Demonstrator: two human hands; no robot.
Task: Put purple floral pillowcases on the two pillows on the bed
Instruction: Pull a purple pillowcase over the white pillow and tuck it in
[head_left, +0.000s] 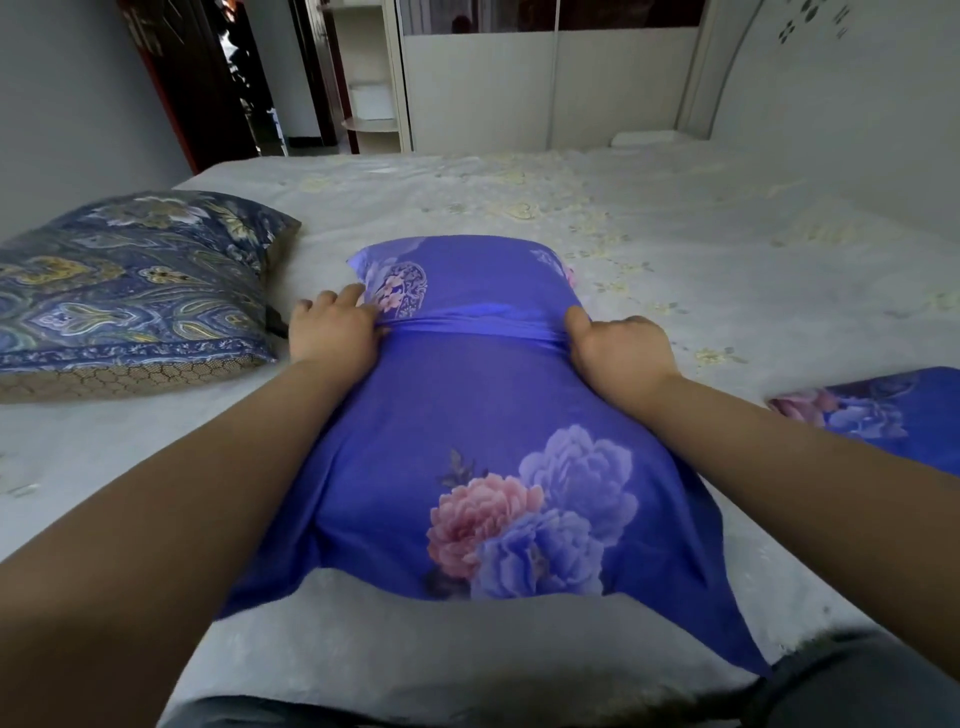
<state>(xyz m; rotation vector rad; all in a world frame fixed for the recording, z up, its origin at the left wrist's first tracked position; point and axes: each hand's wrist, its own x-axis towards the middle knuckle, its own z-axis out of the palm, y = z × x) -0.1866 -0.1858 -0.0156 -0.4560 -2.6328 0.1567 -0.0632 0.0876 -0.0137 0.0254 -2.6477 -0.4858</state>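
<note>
Single head view, looking forward and down across the bed (675, 218) from its near edge, close over both forearms, toward the far wardrobe (550, 88).

Hands (332, 332) (both) gripping pillowcase (467, 415)

No text, label, brand, number or sign can be read anywhere.
</note>
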